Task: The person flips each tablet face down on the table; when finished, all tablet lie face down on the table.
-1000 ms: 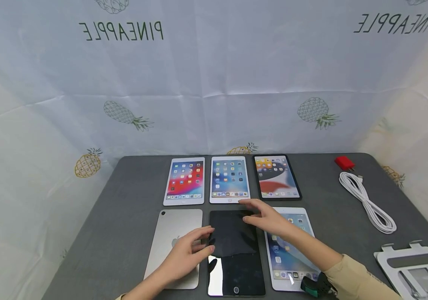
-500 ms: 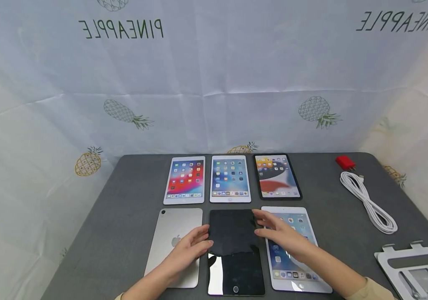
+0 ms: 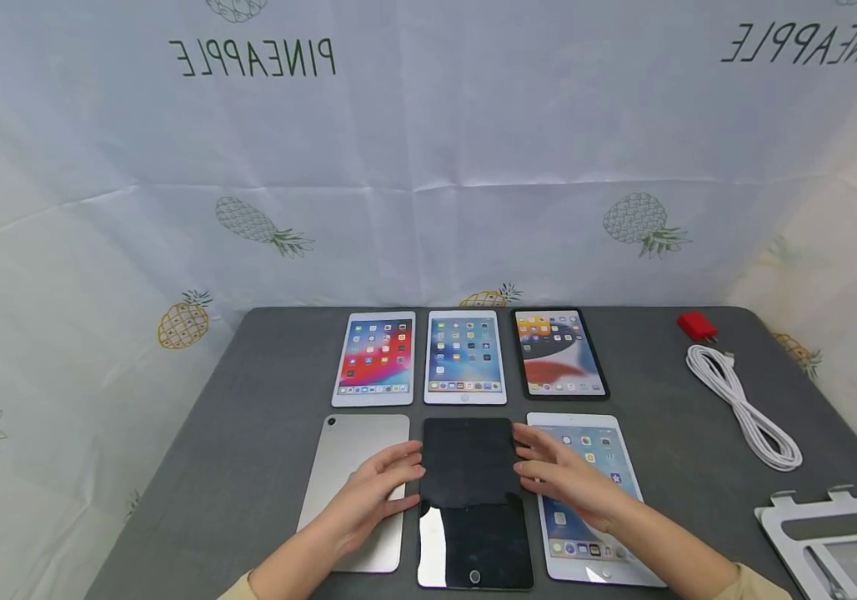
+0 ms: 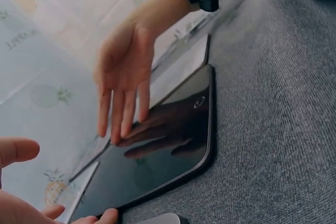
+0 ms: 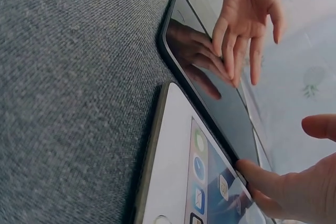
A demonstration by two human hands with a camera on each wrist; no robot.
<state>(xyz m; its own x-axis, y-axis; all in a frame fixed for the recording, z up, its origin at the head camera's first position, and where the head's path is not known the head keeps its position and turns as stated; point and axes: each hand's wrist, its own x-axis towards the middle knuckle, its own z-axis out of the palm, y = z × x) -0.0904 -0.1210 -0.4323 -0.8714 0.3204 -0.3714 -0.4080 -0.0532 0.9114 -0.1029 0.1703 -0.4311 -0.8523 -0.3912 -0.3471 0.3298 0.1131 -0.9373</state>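
A black tablet (image 3: pixel 473 467) with a dark, reflective screen lies face up in the middle of the front row, its round home button toward me. Along its left edge is my left hand (image 3: pixel 370 500), reaching over a silver tablet (image 3: pixel 357 437) that lies back up. My right hand (image 3: pixel 571 483) is at the black tablet's right edge, partly covering a white tablet (image 3: pixel 603 446) with a lit screen. In the right wrist view, the right hand's fingertips (image 5: pixel 247 169) touch the edge. Both hands have mostly straight fingers.
Behind stand out three lit tablets in a row: a white one (image 3: pixel 376 358), another white one (image 3: pixel 464 358) and a black-framed one (image 3: pixel 559 354). To the right lie a red charger plug (image 3: pixel 696 326), a coiled white cable (image 3: pixel 744 408) and a white stand (image 3: pixel 834 533). A pineapple-print curtain (image 3: pixel 413 242) hangs behind.
My right hand has moved right and toward me, from above the black tablet's top to its right edge. The left hand stays at the left edge. The tablets keep their places.
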